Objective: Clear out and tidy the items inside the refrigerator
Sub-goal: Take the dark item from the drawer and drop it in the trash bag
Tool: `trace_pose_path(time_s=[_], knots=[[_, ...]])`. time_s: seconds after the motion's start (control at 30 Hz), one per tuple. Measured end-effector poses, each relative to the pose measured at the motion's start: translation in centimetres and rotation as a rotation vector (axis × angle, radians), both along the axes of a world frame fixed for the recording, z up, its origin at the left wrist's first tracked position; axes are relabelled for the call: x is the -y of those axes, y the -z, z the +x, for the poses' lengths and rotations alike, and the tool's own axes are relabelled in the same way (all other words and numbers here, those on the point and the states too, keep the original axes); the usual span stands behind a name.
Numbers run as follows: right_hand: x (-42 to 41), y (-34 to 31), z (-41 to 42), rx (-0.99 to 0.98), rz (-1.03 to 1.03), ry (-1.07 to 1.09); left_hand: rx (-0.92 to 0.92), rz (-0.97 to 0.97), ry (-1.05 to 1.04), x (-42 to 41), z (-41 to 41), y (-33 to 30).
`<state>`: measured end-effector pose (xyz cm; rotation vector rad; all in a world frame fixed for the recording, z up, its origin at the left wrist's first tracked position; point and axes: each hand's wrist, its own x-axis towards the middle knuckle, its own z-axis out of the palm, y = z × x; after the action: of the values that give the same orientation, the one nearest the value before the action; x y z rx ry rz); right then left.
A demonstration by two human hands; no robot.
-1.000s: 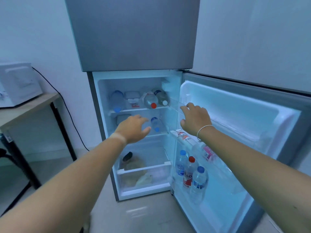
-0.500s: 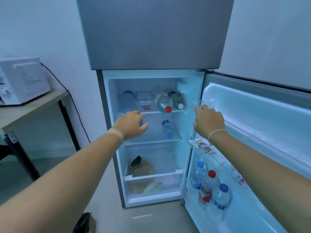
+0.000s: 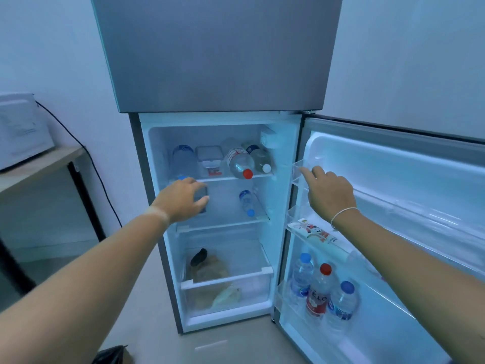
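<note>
The refrigerator (image 3: pixel 220 61) stands with its lower door (image 3: pixel 393 179) swung open to the right. My left hand (image 3: pixel 181 199) reaches onto the middle shelf and its fingers curl around a small grey box (image 3: pixel 202 194); a firm grip cannot be made out. My right hand (image 3: pixel 328 191) has its fingers hooked on the clear upper door shelf (image 3: pixel 298 170). On the top shelf lie a blue-cap bottle (image 3: pixel 182 158), a lidded container (image 3: pixel 209 158), a red-cap bottle (image 3: pixel 240 162) and a white-cap bottle (image 3: pixel 259 160). A small bottle (image 3: pixel 246 202) lies on the middle shelf.
The crisper drawer (image 3: pixel 228 287) holds bagged produce and a dark item. The door's lower rack holds three upright bottles (image 3: pixel 319 292), with a printed tube (image 3: pixel 317 235) on the rack above. A desk (image 3: pixel 39 164) with a white appliance (image 3: pixel 21 130) stands left. A black bag (image 3: pixel 110 354) lies on the floor.
My left hand has moved deeper into the fridge, from in front of the shelves to the grey box on the middle shelf. The right hand stays at the upper door shelf. The view shifted slightly.
</note>
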<state>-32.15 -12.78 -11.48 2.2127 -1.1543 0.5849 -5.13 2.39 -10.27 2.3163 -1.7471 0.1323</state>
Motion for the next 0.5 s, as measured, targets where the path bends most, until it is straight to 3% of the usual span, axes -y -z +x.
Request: trace_pose_path(time_s=[0.2, 0.5], knots=[[0.9, 0.0, -2.0, -0.022, 0.039, 0.043, 0.008, -0.009, 0.009, 0.8, -0.4, 0.9], [1.0, 0.7, -0.5, -0.02, -0.109, 0.049, -0.006, 0.013, -0.016, 1.0, -0.9, 2.8]])
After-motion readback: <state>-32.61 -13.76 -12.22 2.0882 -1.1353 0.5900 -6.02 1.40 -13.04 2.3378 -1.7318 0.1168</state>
